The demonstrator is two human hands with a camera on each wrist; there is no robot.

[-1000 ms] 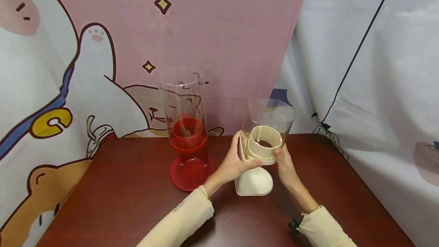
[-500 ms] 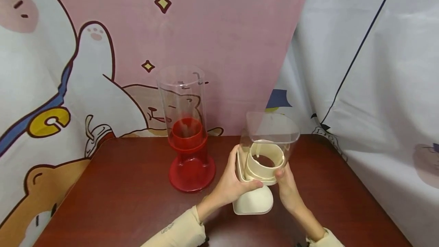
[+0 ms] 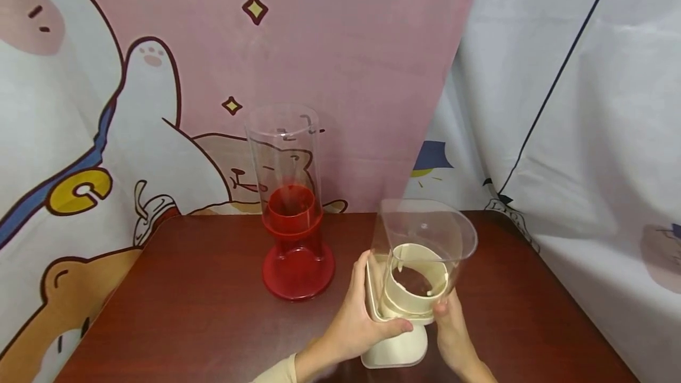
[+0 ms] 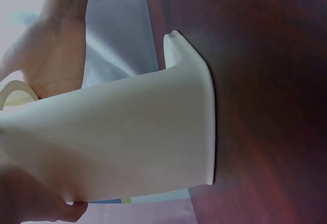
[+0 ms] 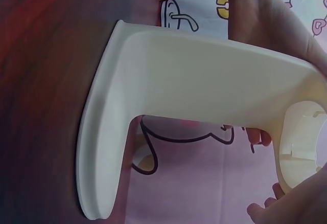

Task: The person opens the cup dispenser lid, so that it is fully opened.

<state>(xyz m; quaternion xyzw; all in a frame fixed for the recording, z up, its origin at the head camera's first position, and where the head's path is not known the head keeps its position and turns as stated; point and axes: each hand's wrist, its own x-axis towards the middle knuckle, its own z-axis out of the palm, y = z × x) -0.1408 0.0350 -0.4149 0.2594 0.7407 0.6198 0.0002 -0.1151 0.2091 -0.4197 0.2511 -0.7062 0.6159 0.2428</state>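
Observation:
A cream dispenser stand [image 3: 395, 349] with a round collar [image 3: 407, 301] stands upright between both hands, a clear container [image 3: 425, 223] seated on top. My left hand [image 3: 357, 325] grips the upper stand from its left, thumb across the front below the collar. On the other side my right hand [image 3: 453, 336] holds it, thumb against the collar's front. The left wrist view shows the smooth back [image 4: 138, 137] of the stand, its foot right at the tabletop. From the right wrist view, the stand's inner face [image 5: 199, 75] and the hole through the collar are visible.
A red dispenser stand [image 3: 298, 279] with a tall clear tube [image 3: 282, 152] stands to the left on the dark red-brown table [image 3: 202, 312]. Behind the table hangs a pink and white cartoon-printed cloth [image 3: 340, 64], with plain white cloth [image 3: 601, 135] at the right.
Both hands have brought the cream dispenser down the view, toward the person and the table's front. Their grip looks the same. The red dispenser has stayed put.

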